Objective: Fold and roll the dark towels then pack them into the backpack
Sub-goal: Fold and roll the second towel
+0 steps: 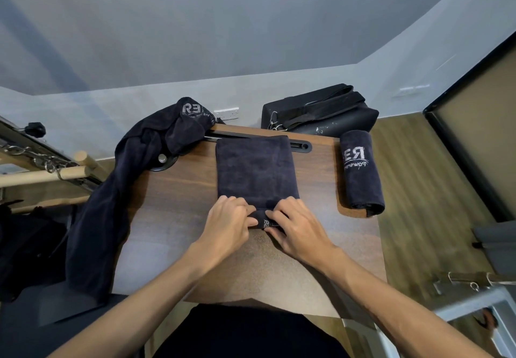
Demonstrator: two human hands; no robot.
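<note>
Woodgrain table, hands rolling plush towel

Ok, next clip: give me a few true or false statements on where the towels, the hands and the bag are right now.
1. Both hands, left hand and right hand, are on the near end of the folded towel. True.
2. A rolled towel lies on the table's right side. True.
3. The backpack holds a towel. False: none shows in it; it lies at the far edge.
4. The unfolded towel lies flat mid-table. False: it hangs off the left edge.
</note>
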